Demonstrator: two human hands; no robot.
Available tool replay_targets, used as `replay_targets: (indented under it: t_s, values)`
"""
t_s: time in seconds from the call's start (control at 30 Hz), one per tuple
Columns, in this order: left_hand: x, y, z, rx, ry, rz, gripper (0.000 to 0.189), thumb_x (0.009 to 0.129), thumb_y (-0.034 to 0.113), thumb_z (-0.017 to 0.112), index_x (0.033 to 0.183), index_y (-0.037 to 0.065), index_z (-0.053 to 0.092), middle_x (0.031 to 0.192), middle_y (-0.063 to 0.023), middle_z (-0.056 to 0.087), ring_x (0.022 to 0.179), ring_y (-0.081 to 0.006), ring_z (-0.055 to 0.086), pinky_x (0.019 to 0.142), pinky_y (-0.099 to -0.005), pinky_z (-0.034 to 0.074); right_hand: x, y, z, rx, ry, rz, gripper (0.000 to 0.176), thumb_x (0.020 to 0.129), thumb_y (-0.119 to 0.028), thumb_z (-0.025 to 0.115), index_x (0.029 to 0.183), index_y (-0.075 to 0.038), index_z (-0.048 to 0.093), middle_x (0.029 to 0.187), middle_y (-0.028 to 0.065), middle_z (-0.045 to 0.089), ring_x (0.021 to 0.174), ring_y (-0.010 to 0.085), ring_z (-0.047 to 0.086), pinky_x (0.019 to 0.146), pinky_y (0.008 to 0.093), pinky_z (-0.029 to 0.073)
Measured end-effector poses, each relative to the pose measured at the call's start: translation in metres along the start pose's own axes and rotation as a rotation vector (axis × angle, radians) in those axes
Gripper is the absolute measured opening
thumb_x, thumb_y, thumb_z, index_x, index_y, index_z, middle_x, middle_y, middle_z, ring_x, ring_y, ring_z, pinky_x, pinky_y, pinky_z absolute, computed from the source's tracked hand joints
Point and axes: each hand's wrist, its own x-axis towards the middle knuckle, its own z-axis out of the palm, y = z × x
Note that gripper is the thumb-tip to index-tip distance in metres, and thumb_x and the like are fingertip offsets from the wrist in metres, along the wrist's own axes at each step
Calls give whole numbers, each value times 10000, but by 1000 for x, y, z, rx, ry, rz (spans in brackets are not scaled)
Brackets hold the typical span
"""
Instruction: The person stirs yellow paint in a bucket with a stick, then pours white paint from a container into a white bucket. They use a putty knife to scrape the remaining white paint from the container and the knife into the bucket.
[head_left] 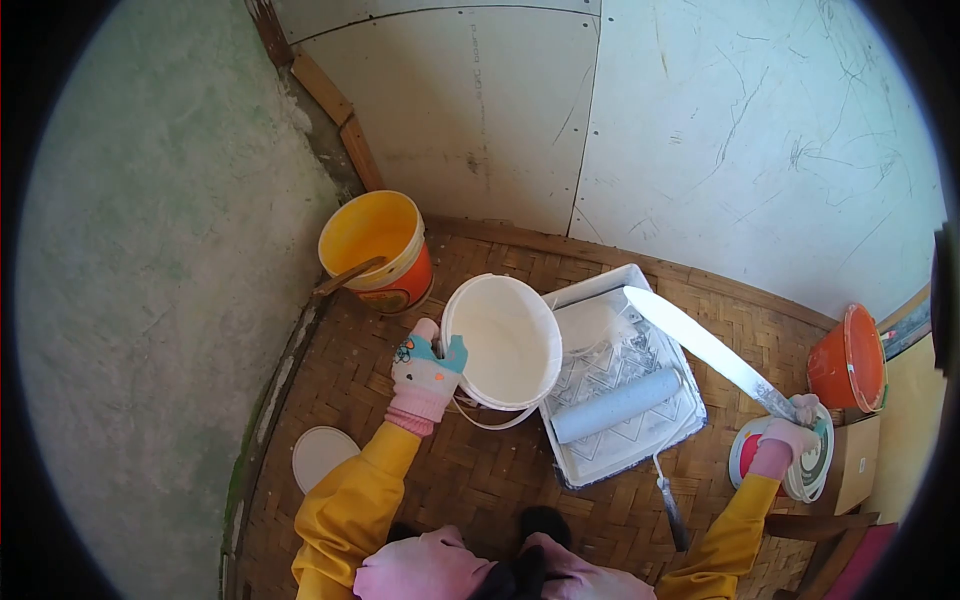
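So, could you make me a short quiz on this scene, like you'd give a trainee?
1. True or false: the left hand grips the rim of the white bucket.
2. What lies in the paint tray? A) a roller B) a brush C) a sponge
3. Fill in: the right hand holds a long, flat, white-coated ____.
Key: 1 true. 2 A, the roller. 3 blade.
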Motion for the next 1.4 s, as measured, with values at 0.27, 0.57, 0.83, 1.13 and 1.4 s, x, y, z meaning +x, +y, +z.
replay_targets:
  t_s: [0.27,0.57,0.83,1.13,1.4]
  values:
    - [0,-2,1,26,-14,-43,223,689,222,605,688,41,477,589,-113,524,538,-256,528,519,-354,419,-11,10,-4,61,69,84,290,843,-200,336,594,-85,430,555,40,464,501,138,452,495,221,380]
    - [0,3,0,28,-30,-88,219,686,228,601,700,44,485,613,-119,541,563,-270,543,538,-357,428,18,6,6,258,-41,230,269,837,-230,430,614,-81,445,541,34,439,509,158,483,519,269,439]
    - [0,4,0,39,-11,-88,240,691,247,601,697,42,477,605,-123,526,563,-284,532,539,-369,422,-23,-13,90,289,-513,344,252,842,-253,466,672,-68,439,563,25,399,432,126,401,437,231,386]
    - [-2,1,2,5,7,-62,238,688,248,604,702,43,484,615,-122,530,558,-278,529,533,-365,419,-174,53,113,45,-801,406,465,850,-421,449,513,-101,475,386,-20,336,324,110,306,359,243,313]
    - [-7,4,2,-37,18,-9,205,692,205,603,706,39,483,590,-104,507,531,-234,504,510,-344,405,-240,120,117,90,-1566,343,545,823,-563,390,653,-68,539,423,69,481,364,213,496,484,367,485]
